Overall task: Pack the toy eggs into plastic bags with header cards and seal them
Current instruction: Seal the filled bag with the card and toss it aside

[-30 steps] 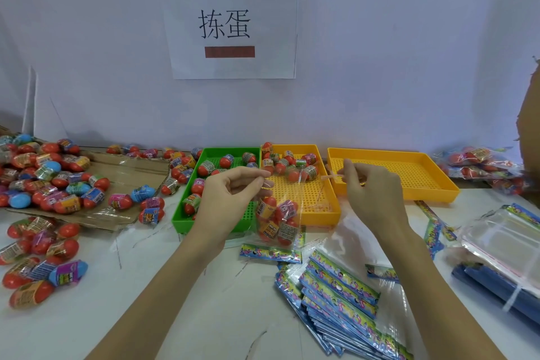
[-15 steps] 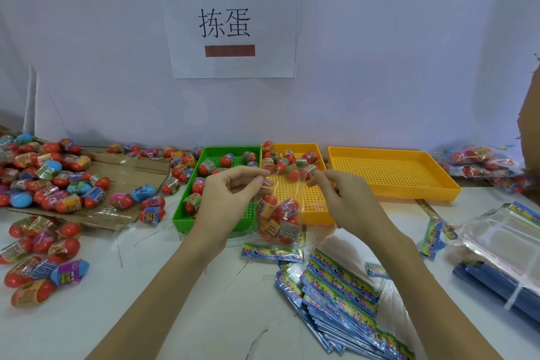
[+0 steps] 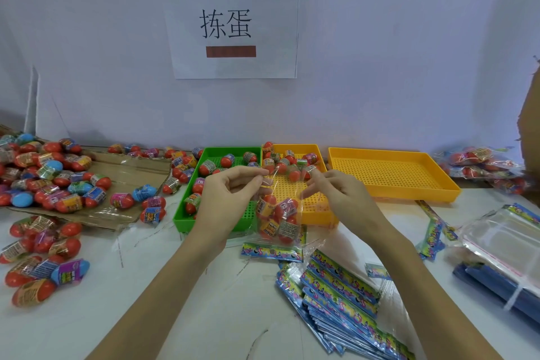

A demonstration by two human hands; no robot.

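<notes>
Step in hand: sealing. Clear plastic bag (image 3: 277, 219) held upright at centre frame, above the near edge of the green tray (image 3: 187, 221) and the yellow tray (image 3: 320, 215), loaded with several toy eggs (image 3: 280, 207) that sit in its lower half. Printed header card (image 3: 271, 252) at the bottom end of the bag, close above the desk (image 3: 146, 316); contact with the desk not determinable. Open mouth of the bag uppermost.

Left hand (image 3: 230, 202): thumb and forefinger pinched on the upper left edge of the bag mouth. Right hand (image 3: 342, 196): fingertips curled and pinching the upper right edge, film drawn taut between the two grips.

Judged status: eggs already inside, closure not yet made. Next move calls for folding the flap over squarely and pressing it along its full width, with the film kept flat; any crease or trapped egg likely to spoil the seal. Adhesive strip not discernible.

Elsewhere: empty second yellow tray (image 3: 391, 175) right of centre; stack of unused bags with header cards (image 3: 342, 301) at lower centre-right; finished packs (image 3: 482, 166) at far right; loose eggs on cardboard (image 3: 128, 172) at left.
</notes>
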